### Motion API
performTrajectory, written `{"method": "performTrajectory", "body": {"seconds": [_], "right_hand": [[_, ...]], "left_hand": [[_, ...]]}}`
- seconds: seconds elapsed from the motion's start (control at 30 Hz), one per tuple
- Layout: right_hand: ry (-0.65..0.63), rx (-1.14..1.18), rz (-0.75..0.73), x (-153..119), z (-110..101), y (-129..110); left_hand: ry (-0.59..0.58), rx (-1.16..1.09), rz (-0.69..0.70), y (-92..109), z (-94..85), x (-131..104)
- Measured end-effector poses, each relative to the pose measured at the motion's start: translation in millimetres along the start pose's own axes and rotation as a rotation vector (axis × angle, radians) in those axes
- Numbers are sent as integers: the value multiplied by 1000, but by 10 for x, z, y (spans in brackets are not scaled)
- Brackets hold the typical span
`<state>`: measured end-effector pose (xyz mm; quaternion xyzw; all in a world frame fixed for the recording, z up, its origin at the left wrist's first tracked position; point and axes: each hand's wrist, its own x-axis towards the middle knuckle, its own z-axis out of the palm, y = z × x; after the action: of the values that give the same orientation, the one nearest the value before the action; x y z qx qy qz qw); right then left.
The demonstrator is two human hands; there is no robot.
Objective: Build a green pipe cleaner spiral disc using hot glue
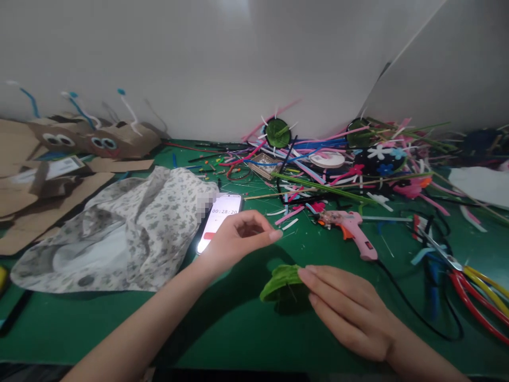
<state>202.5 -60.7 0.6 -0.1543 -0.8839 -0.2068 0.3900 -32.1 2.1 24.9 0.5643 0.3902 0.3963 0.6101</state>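
Right hand (344,307) has a fuzzy green piece (280,284) pinched at its edge, just above the near part of the green desk (234,339). Left hand (242,236) is up beside it, thumb and fingertip nearly together; can't tell if there's anything in them. Phone (210,228) lies right behind that hand, pink glue gun (352,228) off to the right.

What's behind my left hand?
A lit phone showing a timer, with part of a red button. Your left hand covers the phone's lower right part, so that stretch can't be seen.
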Motion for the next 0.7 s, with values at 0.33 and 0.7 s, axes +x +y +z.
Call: {"method": "performTrajectory", "body": {"seconds": [0.33, 0.7], "right_hand": [[-42, 92, 731, 60, 277, 53], [-75, 156, 833, 20, 306, 46]], "left_hand": [[-152, 524, 116, -75, 49, -51], [-71, 766, 162, -255, 110, -24]]}}
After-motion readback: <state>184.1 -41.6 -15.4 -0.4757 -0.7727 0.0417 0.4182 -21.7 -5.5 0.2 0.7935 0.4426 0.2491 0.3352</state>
